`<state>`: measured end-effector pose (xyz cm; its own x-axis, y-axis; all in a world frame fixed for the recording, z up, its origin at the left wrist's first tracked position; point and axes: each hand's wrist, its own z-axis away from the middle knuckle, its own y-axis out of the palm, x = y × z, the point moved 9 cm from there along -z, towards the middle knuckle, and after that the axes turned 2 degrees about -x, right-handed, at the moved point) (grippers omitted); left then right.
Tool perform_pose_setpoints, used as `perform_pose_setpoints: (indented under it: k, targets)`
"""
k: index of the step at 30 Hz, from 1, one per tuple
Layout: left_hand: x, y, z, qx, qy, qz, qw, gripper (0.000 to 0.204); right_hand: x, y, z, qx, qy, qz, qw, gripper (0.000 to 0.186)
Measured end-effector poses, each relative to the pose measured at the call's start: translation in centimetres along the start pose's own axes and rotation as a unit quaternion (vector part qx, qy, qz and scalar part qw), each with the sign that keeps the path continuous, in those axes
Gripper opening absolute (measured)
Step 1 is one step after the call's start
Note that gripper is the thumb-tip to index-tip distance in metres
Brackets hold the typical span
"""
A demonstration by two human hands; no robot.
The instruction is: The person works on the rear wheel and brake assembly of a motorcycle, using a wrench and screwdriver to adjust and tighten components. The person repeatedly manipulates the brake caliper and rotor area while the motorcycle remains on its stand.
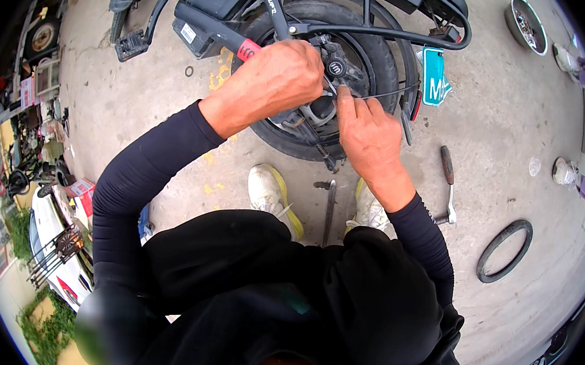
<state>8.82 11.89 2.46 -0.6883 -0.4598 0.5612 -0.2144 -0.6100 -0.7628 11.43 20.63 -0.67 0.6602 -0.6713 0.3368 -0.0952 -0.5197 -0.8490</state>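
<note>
The rear wheel of a black electric bike, with a thick tyre and a round hub motor, is in front of me. My left hand is closed at the left side of the hub, its fingertips turned away and what they grip hidden. Just to its right, my right hand is pinched at the lower right of the hub cap. A thin dark cable runs from its fingers toward the fender. Between both hands shows a short, thin, silvery piece, too small to name.
A ratchet wrench with a dark red handle and a bare tyre lie on the concrete to the right. A metal tool lies between my shoes. A metal bowl stands far right; a teal plate is near the fender.
</note>
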Motion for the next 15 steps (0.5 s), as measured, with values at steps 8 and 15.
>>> perform_pose_setpoints:
  k: [8,15]
  targets:
    - [-0.1,-0.7,-1.8,-0.079,0.068,0.099,0.99,0.016,-0.5,-0.7,-1.2,0.047,-0.115,0.067,0.99,0.035]
    - [5.5,2.4,-2.6,-0.116,-0.146,0.317,0.93,0.039,-6.5,-4.4,-12.7,-0.088,-0.327,0.149,0.929,0.032]
